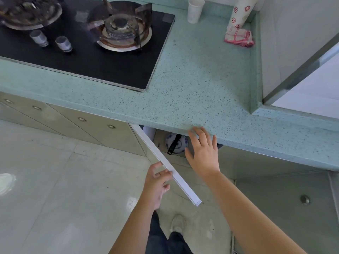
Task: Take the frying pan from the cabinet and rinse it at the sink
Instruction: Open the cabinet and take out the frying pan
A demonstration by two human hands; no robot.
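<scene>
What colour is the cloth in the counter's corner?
The cloth is white with pink stripes, best seen in the head view.

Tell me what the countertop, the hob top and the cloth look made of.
The countertop is likely cast or engineered stone: pale green with dark specks and a dull sheen. The hob top is probably black glass: smooth, glossy, metal-edged. The cloth is woven fabric, maybe cotton: white with red stripes, softly crumpled.

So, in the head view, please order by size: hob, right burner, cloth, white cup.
1. Hob
2. Right burner
3. Cloth and white cup: about alike; the top edge cuts the cup, so unranked.
</scene>
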